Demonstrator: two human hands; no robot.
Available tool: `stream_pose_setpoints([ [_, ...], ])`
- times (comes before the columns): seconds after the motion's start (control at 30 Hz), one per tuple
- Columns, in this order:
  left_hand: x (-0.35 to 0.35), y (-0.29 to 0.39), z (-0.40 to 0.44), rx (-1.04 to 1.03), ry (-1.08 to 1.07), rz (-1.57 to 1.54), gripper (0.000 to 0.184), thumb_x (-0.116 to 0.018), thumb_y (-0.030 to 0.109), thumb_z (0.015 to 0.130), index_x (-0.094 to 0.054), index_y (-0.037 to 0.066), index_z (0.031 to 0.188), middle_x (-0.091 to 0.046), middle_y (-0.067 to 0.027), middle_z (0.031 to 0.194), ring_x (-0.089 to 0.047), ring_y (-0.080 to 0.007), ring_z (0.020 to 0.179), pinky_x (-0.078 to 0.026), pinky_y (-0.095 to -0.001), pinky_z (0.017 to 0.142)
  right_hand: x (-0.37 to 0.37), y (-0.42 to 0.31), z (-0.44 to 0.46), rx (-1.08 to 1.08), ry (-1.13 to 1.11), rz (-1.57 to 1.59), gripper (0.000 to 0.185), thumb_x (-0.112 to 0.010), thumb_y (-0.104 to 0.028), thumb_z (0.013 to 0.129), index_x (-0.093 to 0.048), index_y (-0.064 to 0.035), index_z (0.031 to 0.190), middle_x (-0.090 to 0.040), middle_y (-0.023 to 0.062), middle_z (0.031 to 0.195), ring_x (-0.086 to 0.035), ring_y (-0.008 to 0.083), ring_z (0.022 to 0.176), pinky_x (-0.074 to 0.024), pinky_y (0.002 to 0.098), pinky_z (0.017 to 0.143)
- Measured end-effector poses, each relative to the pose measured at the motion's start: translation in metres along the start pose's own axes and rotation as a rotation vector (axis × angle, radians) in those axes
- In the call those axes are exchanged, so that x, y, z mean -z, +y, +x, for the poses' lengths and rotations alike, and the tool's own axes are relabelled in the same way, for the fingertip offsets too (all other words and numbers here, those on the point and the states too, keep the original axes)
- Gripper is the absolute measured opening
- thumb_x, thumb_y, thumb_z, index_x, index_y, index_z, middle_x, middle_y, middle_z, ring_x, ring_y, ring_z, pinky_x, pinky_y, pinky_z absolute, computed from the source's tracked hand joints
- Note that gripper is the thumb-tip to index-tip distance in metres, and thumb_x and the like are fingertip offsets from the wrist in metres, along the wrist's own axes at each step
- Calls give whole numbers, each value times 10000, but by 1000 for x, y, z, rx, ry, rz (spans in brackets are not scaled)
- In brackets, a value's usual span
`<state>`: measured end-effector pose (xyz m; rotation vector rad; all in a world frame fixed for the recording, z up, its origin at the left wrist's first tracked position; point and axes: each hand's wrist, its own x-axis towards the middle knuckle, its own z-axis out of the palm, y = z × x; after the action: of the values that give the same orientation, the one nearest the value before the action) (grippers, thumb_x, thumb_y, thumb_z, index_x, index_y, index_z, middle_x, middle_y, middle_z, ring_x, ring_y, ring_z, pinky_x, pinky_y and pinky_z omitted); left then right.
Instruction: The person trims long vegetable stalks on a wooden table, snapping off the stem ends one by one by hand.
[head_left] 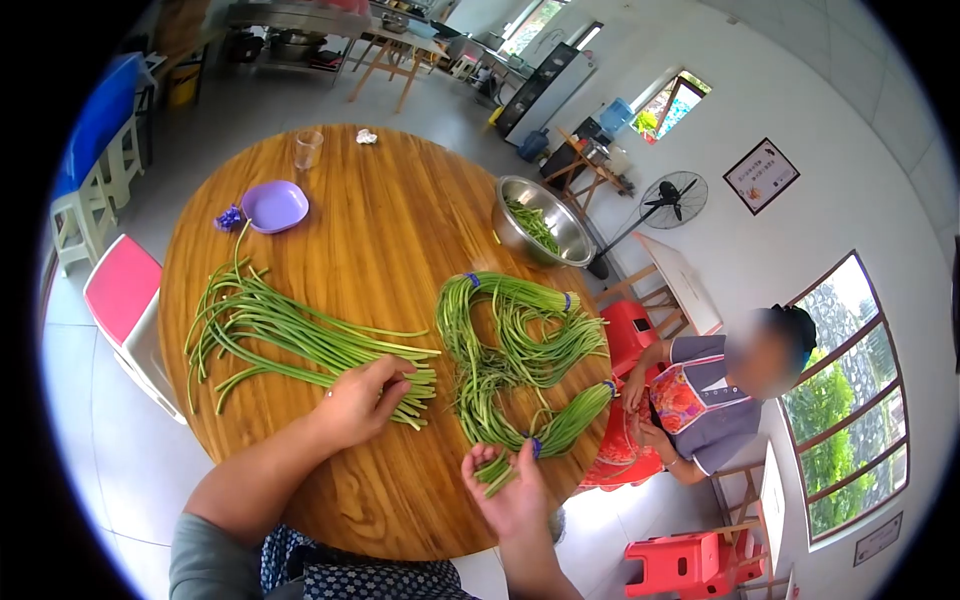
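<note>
While the left hand [508, 492] clasps short stems [494, 471], the right hand [366, 402] overlies long stems [290, 325]; its grip unclear.

The right hand [366, 402] covers part of the loose stalks [290, 325], and I can't tell whether its fingertips pinch one. The left hand [512, 500] partly hides some short green pieces [495, 472]. The other person [708, 395] has a blurred face, and the framed sign's [762, 176] lettering is too small to read.

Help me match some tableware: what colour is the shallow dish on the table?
The dish is light purple; it shows best in the head view.
</note>
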<state>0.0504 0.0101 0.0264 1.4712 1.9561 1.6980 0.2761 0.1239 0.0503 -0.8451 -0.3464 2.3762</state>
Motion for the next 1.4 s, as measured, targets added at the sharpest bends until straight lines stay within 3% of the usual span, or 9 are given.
stream_pose_setpoints([
  [0.17, 1, -2, 2, -2, -13, 19, 193, -634, 114, 924, -589, 31, 1093, -668, -165, 845, -665, -353, 789, -534, -413, 693, -67, -68, 85, 224, -154, 42, 463, -516, -454, 997, -473, 3, 1062, -574, 148, 1097, -571, 294, 1090, -448, 458, 1023],
  [0.23, 0, -3, 0, -37, 3, 23, 198, -635, 124, 926, -591, 31, 1096, -670, -164, 854, -666, -350, 790, -533, -414, 696, -131, -132, 155, 168, -419, 109, 811, -579, -530, 940, -261, 12, 1452, -427, 167, 1426, -424, 345, 1350, -293, 570, 1132],
  [0.27, -1, -5, -1, -45, -11, 24, 198, -635, 124, 926, -591, 31, 1096, -670, -164, 854, -666, -350, 790, -533, -414, 696, -166, -156, 178, 291, -349, 47, 988, -600, -552, 918, -44, -29, 1546, -296, 159, 1540, -346, 350, 1411, -218, 604, 1152],
  [0.37, 4, -7, 3, 51, -34, 52, 191, -631, 125, 928, -597, 30, 1090, -671, -173, 878, -667, -344, 814, -532, -404, 712, -224, -179, 204, 460, -47, -26, 1032, -616, -528, 917, 30, -21, 1541, -244, 164, 1564, -333, 361, 1415, -209, 595, 1158],
  [0.53, 7, -14, 4, -15, 27, 61, 177, -631, 110, 917, -597, 27, 1069, -661, -182, 890, -657, -365, 831, -527, -416, 719, -169, -145, 213, 411, -331, -334, 657, -605, -368, 967, -313, -41, 1457, -389, 200, 1468, -480, 351, 1283, -442, 475, 1033],
  [0.7, 8, -19, 8, -68, 82, 150, 143, -618, 84, 913, -596, 22, 1039, -647, -200, 945, -641, -384, 889, -520, -430, 756, -96, -72, 133, 448, -339, -607, 279, -632, -216, 960, -581, -48, 1176, -661, 138, 1106, -625, 243, 919, -508, 371, 830],
  [1.0, 16, -32, 11, -145, -71, 198, 112, -637, 48, 867, -625, 29, 977, -631, -164, 920, -630, -365, 887, -514, -425, 764, -61, 22, 86, 875, -508, -1169, 206, -502, -106, 1021, -551, -6, 1195, -654, 96, 1072, -616, 116, 820, -494, 250, 750],
  [1.17, 26, -32, 10, -159, -378, 228, 142, -720, 107, 785, -662, 43, 898, -623, -136, 956, -607, -347, 935, -495, -421, 797, -44, 28, 89, 898, -541, -1323, 196, -510, -61, 1009, -577, 4, 1181, -658, 102, 1046, -629, 120, 821, -516, 255, 750],
  [1.4, 20, -22, 7, -148, -359, 345, 145, -728, 97, 773, -674, 49, 898, -606, -129, 1012, -595, -348, 967, -492, -422, 834, -43, 26, 89, 814, -491, -1397, 171, -534, -73, 1002, -606, 3, 1137, -675, 99, 1001, -653, 132, 805, -532, 257, 737],
])
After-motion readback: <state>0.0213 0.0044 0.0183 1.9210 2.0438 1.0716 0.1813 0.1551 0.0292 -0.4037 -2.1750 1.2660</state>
